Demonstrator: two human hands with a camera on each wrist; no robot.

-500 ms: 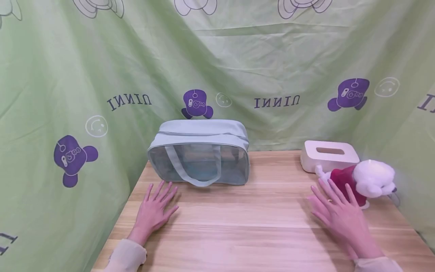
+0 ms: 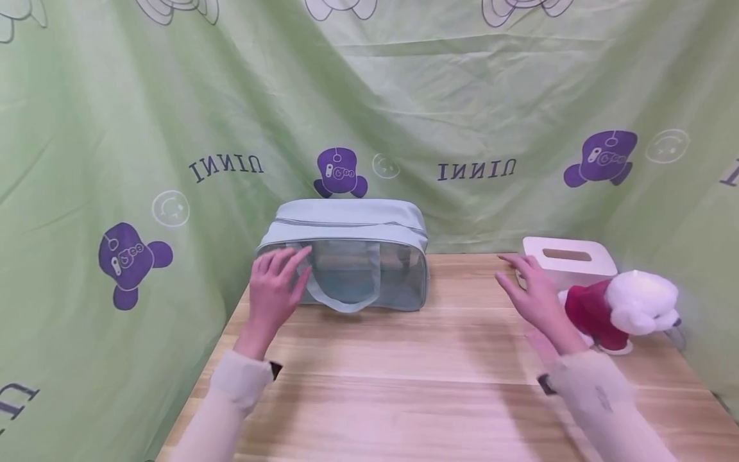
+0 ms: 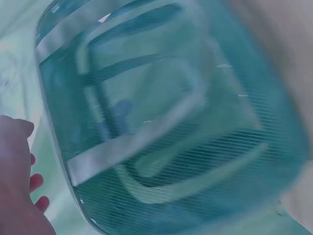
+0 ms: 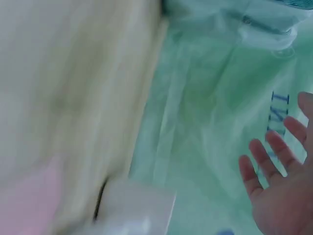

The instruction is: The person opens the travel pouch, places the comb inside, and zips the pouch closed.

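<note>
My left hand point(image 2: 274, 292) is raised in front of the left end of a pale blue toiletry bag point(image 2: 352, 213) with clear sides and strap handles. Its fingers are loosely bent and hold nothing. In the left wrist view the bag's handle point(image 3: 132, 147) shows beside that hand. The right hand point(image 2: 537, 298), fingers spread and bare of any object, hovers by a white tissue box point(image 2: 603, 260). Beside its wrist lies a white plush dog point(image 2: 641, 301) in a red outfit. A flat pink thing point(image 2: 541, 346) lies partly hidden below the right forearm.
All this stands on a wooden table point(image 2: 404, 366). Green printed curtain point(image 2: 462, 115) hangs close behind the bag and box and along both sides.
Both hands have lifted from low over the table and moved forward, the left toward the bag, the right toward the tissue box. The fingers are more bent now. The camera has shifted slightly.
</note>
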